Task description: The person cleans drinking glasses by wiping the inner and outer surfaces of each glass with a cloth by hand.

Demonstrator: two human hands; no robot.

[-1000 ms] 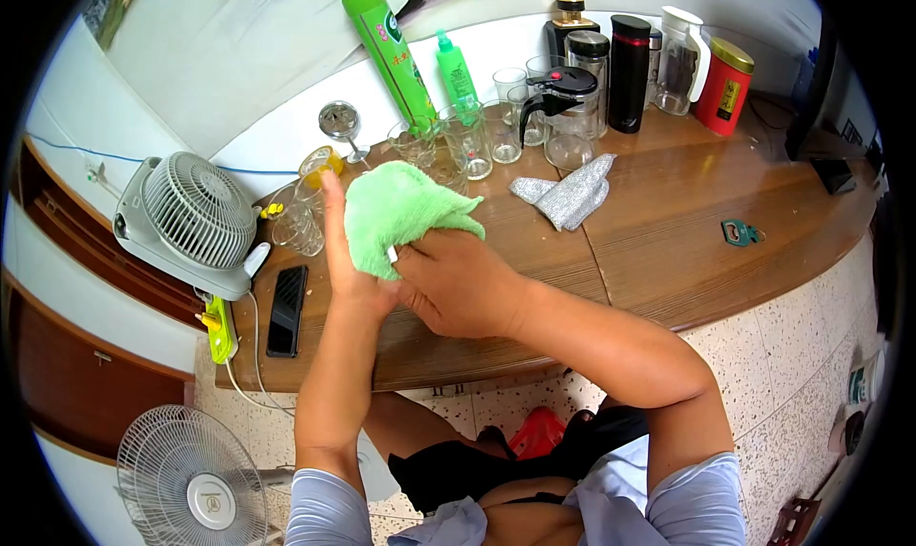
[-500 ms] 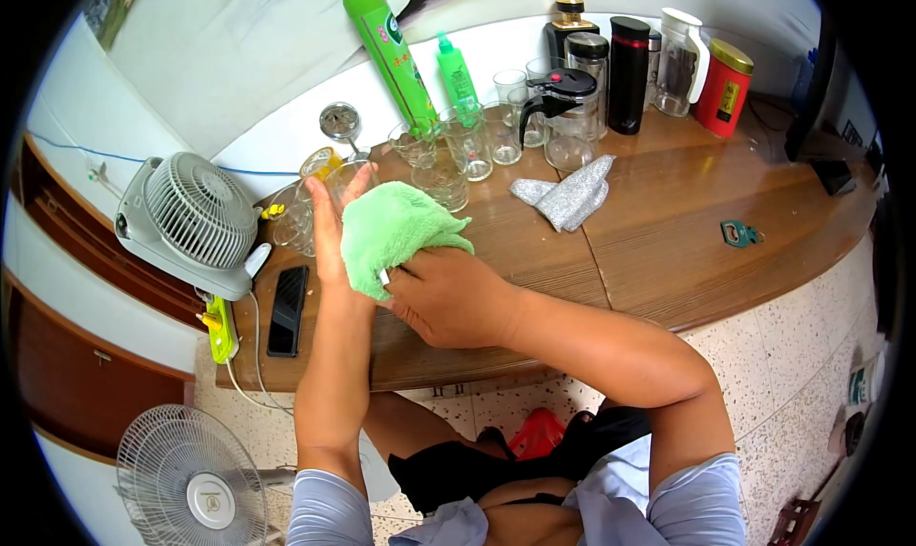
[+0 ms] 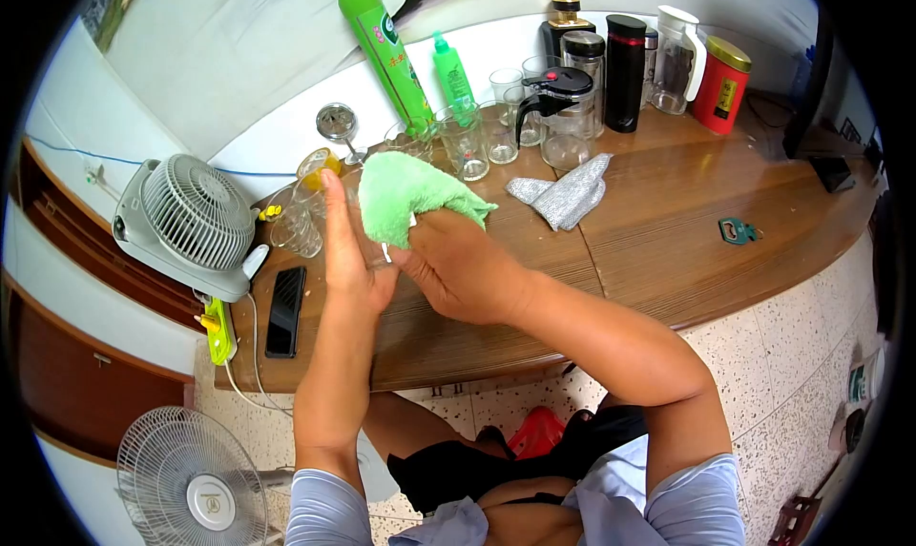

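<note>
My left hand (image 3: 351,250) is wrapped round a clear glass (image 3: 368,244), its thumb up along the near side; the cloth hides most of the glass. A fluffy green cloth (image 3: 410,193) covers the glass's far side and top. The cloth is gripped in my right hand (image 3: 468,265), whose fingers are closed against the glass. Behind the cloth stand several clear glasses (image 3: 466,150). More glasses (image 3: 298,233) lie just left of my left hand.
A grey cloth (image 3: 565,195), black-lidded teapot (image 3: 570,117), black flask (image 3: 625,74), red tin (image 3: 722,86), green spray bottle (image 3: 452,72) and bottle opener (image 3: 737,230) are on the desk (image 3: 658,250). A phone (image 3: 285,311) and small fan (image 3: 196,217) are at left.
The green cloth and my right hand have moved up and slightly right since half a second ago. My left hand has turned round the glass, and its far fingertips are now hidden.
</note>
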